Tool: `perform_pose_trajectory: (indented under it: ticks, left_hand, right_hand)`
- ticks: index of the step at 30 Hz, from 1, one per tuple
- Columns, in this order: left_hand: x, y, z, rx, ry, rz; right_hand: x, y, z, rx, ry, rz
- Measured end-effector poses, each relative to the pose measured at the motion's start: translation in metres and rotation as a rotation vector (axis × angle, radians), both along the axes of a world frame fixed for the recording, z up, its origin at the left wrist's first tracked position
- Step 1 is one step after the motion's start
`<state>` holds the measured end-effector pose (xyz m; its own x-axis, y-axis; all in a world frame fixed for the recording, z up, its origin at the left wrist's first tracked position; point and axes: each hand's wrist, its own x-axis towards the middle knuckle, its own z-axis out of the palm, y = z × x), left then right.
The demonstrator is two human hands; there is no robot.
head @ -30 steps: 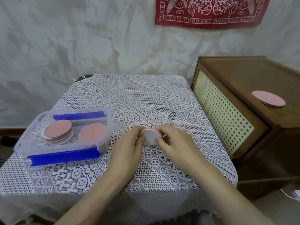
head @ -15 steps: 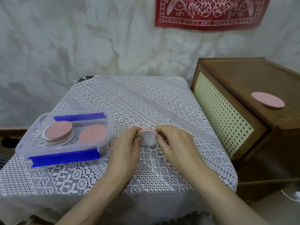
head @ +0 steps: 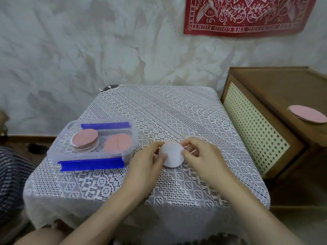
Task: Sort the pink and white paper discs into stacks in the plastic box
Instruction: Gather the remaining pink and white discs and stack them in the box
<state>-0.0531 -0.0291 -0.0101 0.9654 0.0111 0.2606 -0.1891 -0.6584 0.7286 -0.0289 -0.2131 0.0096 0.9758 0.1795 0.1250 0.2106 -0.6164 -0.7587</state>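
Observation:
Both hands hold a small stack of paper discs just above the lace cloth, its white face turned toward me and a pink edge showing at the top. My left hand grips its left rim, and my right hand pinches its right rim. To the left stands the clear plastic box with blue clips. Inside it sit a pile of pink and white discs on the left and a single pink disc on the right.
The lace-covered table drops off at its near and right edges. A wooden cabinet stands close on the right, with a larger pink disc on top. A wall is behind; striped fabric lies at the left.
The discs in my hands have tilted up, so the white face now shows more fully toward me. The hands have stayed in about the same place beside the box.

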Motion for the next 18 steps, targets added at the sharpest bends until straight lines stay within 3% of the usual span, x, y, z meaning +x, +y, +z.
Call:
perform_pose_trajectory:
  ticks: [7,12,18]
  left_hand:
    - [-0.037,0.027,0.000,0.023,0.064,0.064]
    - [-0.051,0.063,0.003,-0.023,0.054,0.154]
    - [-0.067,0.109,0.014,-0.093,0.037,0.254]
  right_hand:
    - [-0.003,-0.003,0.020,0.265,0.324,0.128]
    - [-0.008,0.016,0.026,0.372,0.364,0.180]
    - [-0.001,0.062,0.041,0.365,0.334,0.223]
